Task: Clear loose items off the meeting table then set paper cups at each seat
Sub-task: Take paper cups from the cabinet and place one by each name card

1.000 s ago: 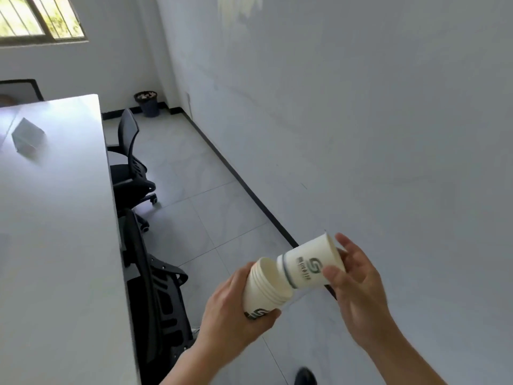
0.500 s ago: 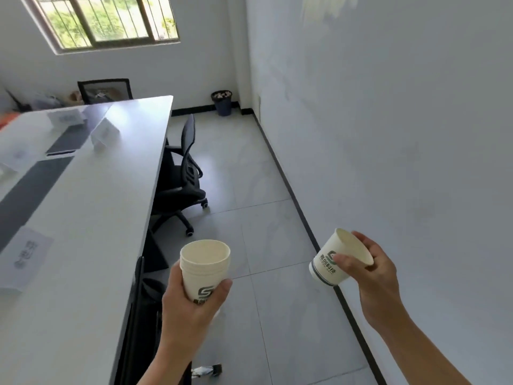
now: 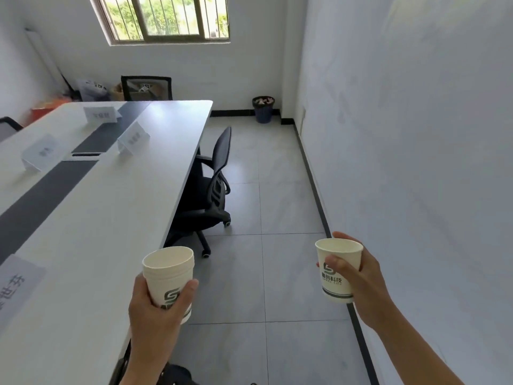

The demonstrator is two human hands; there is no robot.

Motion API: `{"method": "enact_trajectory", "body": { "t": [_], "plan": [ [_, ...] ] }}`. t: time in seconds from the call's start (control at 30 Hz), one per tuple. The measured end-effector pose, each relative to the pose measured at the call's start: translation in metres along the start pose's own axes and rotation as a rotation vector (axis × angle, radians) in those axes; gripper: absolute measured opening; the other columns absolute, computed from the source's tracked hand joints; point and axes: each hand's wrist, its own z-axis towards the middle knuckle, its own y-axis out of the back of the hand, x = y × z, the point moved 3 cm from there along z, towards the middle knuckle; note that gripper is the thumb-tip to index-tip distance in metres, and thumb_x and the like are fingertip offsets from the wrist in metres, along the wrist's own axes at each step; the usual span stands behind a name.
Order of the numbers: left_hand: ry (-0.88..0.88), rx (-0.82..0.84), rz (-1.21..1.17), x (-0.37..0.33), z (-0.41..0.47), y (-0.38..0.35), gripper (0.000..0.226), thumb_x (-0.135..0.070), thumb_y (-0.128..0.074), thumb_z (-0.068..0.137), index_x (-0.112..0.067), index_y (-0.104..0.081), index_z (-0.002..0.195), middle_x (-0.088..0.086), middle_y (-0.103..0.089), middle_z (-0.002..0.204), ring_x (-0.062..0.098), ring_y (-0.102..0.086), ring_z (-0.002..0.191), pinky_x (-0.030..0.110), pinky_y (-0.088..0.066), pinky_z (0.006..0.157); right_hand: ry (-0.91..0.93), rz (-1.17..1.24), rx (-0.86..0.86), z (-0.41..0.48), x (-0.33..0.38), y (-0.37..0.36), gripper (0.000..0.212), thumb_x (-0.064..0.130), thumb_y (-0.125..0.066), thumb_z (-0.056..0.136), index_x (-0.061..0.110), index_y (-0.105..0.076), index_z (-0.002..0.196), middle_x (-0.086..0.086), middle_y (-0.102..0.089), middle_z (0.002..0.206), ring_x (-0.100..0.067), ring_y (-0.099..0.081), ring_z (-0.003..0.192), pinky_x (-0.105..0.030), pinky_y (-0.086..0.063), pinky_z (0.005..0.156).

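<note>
My left hand (image 3: 155, 309) grips a stack of nested white paper cups (image 3: 169, 276) upright, just off the right edge of the long white meeting table (image 3: 133, 195). My right hand (image 3: 363, 282) holds a single white paper cup (image 3: 337, 262) with a grey logo, upright over the floor near the right wall. Both cups look empty inside. On the table stand several white name cards, one near me at the left (image 3: 14, 287) and one farther along (image 3: 133, 138).
A dark strip (image 3: 50, 190) runs down the table's middle with a flat dark device (image 3: 86, 154) on it. A black office chair (image 3: 213, 184) is tucked at the table's right side, another (image 3: 147, 87) at the far end. A waste bin (image 3: 263, 109) stands in the far corner.
The single cup came off the stack into my right hand, and my hands moved apart. Both cups now stand upright. My view swung left and up along the table.
</note>
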Motion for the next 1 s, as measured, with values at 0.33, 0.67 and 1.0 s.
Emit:
{"method": "enact_trajectory", "body": {
  "t": [0.33,0.67,1.0],
  "plan": [
    [0.050,-0.129,0.108,0.009,0.136,-0.029,0.046,-0.008,-0.084,0.068,-0.031,-0.050,0.088,-0.029,-0.063,0.080,-0.005,-0.061,0.072,0.005,-0.046,0.053,0.006,-0.099,0.254,0.184,0.021,-0.085,0.072,0.044,-0.079,0.044,0.033,-0.062,0.113,-0.007,-0.070,0.101,-0.023,-0.070,0.084,-0.027,-0.058,0.064],
    [0.199,-0.521,0.105,0.021,0.239,-0.048,0.053,-0.054,-0.074,0.050,-0.029,-0.055,0.092,-0.014,-0.064,0.085,0.007,-0.061,0.072,0.035,-0.056,0.060,-0.007,-0.164,0.656,0.378,0.026,-0.227,0.076,0.043,-0.078,0.044,0.029,-0.061,0.117,-0.001,-0.070,0.097,-0.005,-0.067,0.074,-0.020,-0.054,0.059],
    [0.393,-0.928,0.172,0.056,0.230,0.014,0.044,-0.015,-0.086,0.061,-0.014,-0.055,0.091,0.010,-0.060,0.079,-0.001,-0.058,0.060,0.008,-0.043,0.045,-0.039,-0.262,1.089,0.406,0.000,-0.411,0.070,0.044,-0.079,0.047,0.035,-0.061,0.114,0.005,-0.073,0.088,-0.010,-0.069,0.078,-0.026,-0.055,0.068]
  ]
}}
